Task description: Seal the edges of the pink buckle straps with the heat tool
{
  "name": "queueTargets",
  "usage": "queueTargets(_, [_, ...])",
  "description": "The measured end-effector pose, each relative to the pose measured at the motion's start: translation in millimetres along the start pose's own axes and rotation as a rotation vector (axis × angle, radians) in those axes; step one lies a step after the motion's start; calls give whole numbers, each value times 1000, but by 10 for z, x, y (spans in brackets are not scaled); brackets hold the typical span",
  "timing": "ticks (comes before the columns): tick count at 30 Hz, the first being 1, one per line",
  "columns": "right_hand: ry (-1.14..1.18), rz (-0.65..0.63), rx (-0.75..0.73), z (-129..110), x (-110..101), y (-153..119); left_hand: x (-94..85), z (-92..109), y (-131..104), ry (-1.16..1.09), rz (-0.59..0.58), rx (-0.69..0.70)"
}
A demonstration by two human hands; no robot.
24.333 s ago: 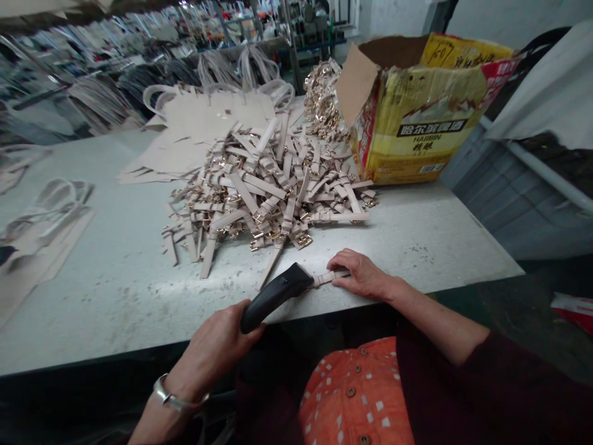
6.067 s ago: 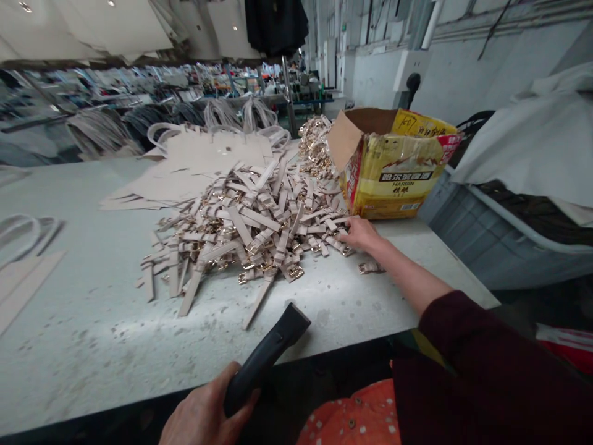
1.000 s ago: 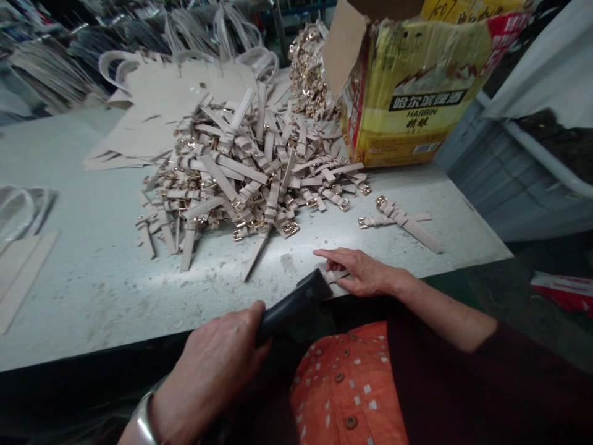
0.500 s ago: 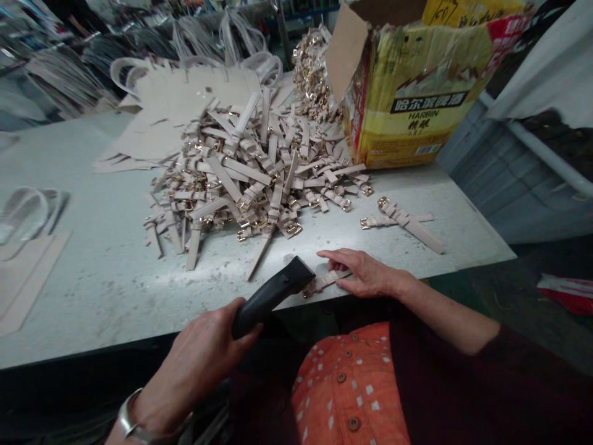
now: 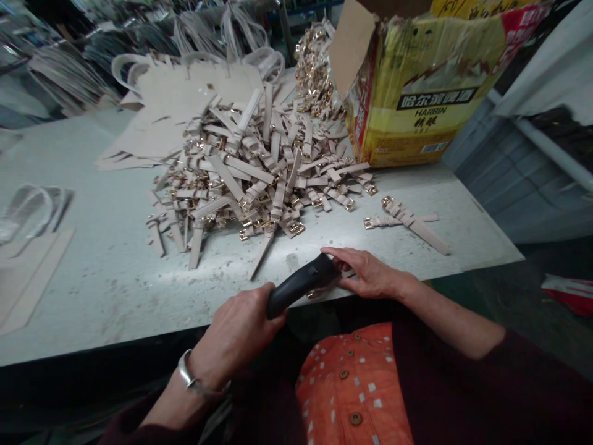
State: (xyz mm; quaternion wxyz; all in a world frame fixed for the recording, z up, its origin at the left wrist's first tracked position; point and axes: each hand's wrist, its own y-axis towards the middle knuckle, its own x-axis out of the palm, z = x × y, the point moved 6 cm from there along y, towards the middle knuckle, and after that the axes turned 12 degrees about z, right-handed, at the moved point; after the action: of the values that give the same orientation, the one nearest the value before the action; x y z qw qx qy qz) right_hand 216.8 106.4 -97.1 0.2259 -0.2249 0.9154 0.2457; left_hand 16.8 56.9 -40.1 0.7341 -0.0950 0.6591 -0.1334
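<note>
My left hand (image 5: 248, 324) is wrapped around the body of a black hair clipper (image 5: 301, 285). The clipper's head lies over a beige buckle strap (image 5: 330, 286) at the table's front edge and meets the fingers of my right hand (image 5: 370, 275). My right hand pinches the strap's tail end, with the index finger stretched along the clipper's head. Most of this strap is hidden under the clipper; its gold buckle peeks out below. Just beyond, a large heap of similar straps (image 5: 250, 164) with gold buckles covers the table. Two crossed straps (image 5: 412, 224) lie to the right.
A yellow cardboard box (image 5: 417, 117) stands at the back right beside another buckle pile (image 5: 319, 68). Flat beige panels (image 5: 180, 105) with handles lie behind the heap, and more panels (image 5: 41, 272) at the left. A grey bin (image 5: 500, 179) is past the table's right edge.
My left hand has moved right and slightly up with the clipper, so its head now covers the strap and reaches my right fingers. My right hand has stayed about where it was.
</note>
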Motion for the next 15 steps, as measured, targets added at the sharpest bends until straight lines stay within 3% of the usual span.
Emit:
queueTargets(4, [18, -15, -2, -7, 12, -8, -14, -220, -78, -61, 10, -56])
queueTargets(8, [10, -3, -28, -25, 10, 0, 21, -453, -241, -106, -74, -107])
queueTargets(12, [-39, -23, -38, -44, 35, 24, 154, -463, -272, -146, -139, -120])
queueTargets(15, [-60, -25, -36, -55, 56, 41, 249, -375, -173, -175, -95, -142])
